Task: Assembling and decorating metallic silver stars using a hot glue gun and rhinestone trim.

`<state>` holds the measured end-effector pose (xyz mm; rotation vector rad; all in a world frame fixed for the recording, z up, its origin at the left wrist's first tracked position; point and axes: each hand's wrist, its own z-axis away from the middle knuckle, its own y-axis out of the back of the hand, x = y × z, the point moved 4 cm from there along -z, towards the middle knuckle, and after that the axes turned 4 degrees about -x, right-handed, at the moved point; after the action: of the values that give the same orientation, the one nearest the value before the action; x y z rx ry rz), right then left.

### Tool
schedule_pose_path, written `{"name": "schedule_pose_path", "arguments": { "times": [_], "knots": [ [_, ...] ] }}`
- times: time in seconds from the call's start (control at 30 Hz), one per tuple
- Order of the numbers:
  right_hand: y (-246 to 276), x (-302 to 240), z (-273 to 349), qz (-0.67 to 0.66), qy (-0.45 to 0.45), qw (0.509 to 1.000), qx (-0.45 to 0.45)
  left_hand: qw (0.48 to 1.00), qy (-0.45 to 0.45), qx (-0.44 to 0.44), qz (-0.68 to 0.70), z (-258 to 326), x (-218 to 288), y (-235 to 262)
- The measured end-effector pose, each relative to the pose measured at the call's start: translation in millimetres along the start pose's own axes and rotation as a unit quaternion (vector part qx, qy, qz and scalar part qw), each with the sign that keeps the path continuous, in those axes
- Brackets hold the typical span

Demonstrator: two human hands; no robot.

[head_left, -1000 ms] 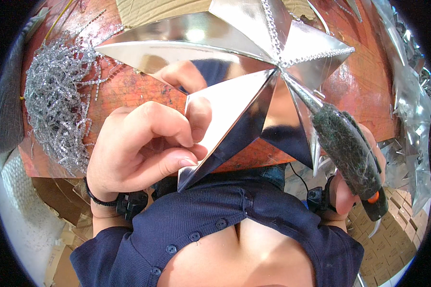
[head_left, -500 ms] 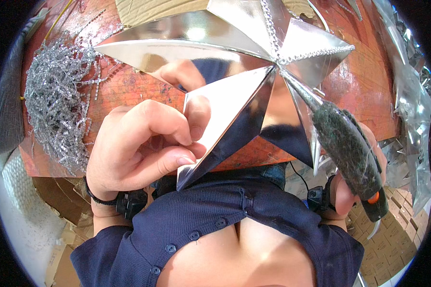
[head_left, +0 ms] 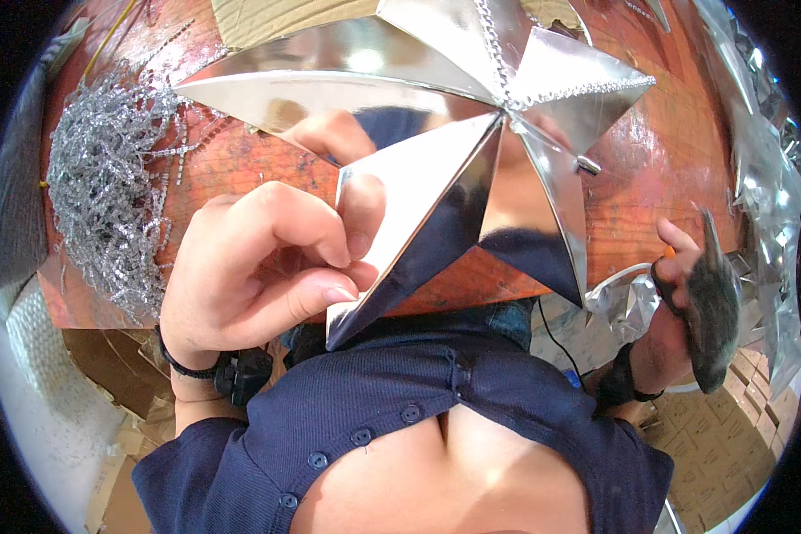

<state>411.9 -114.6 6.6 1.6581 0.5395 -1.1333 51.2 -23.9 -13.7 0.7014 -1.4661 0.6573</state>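
Observation:
A shiny silver many-pointed star [head_left: 472, 96] is propped over the table edge in front of me. Silver beaded trim [head_left: 587, 90] runs along two of its ridges and meets at the centre. My left hand [head_left: 271, 267] pinches the edge of the star's lower left point between thumb and fingers. Off to the right, away from the star, my right hand [head_left: 666, 343] grips a dark, worn glue gun [head_left: 716, 320] with a bit of orange showing near the fingers. Its tip points up and away from me.
A tangled heap of silver beaded strands [head_left: 107, 191] lies on the left of the reddish wooden table [head_left: 632, 209]. Cardboard [head_left: 285, 20] sits behind the star. Clear and silvery plastic sheeting [head_left: 765, 196] hangs at the right edge. A small silver cylinder [head_left: 587, 165] shows beside the star.
My right hand has drawn the glue gun away from the star's centre, out to the right, and turned its tip upward. My left hand keeps its pinch; the star has shifted slightly.

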Motion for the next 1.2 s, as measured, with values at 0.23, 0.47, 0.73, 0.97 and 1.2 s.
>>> {"name": "schedule_pose_path", "arguments": {
  "times": [0.23, 0.47, 0.73, 0.97, 1.2],
  "knots": [
    [-37, -49, -1, 0.071, 0.326, 0.856, -0.394, 0.991, 0.097, 0.093, 0.012, 6, -5, -5],
    [-46, -49, 3, 0.022, 0.349, 0.874, -0.338, 0.999, 0.003, 0.036, 0.017, 2, -1, -1],
    [-64, -69, -4, 0.063, 0.328, 0.881, -0.334, 0.994, -0.001, 0.077, 0.074, 1, -5, -6],
    [-72, -72, -9, 0.077, 0.336, 0.882, -0.32, 0.999, -0.017, 0.036, -0.004, 0, -2, 0],
    [-62, -75, -2, 0.1, 0.342, 0.883, -0.306, 0.999, -0.004, 0.035, -0.002, 1, -3, 1]
  ]
}}
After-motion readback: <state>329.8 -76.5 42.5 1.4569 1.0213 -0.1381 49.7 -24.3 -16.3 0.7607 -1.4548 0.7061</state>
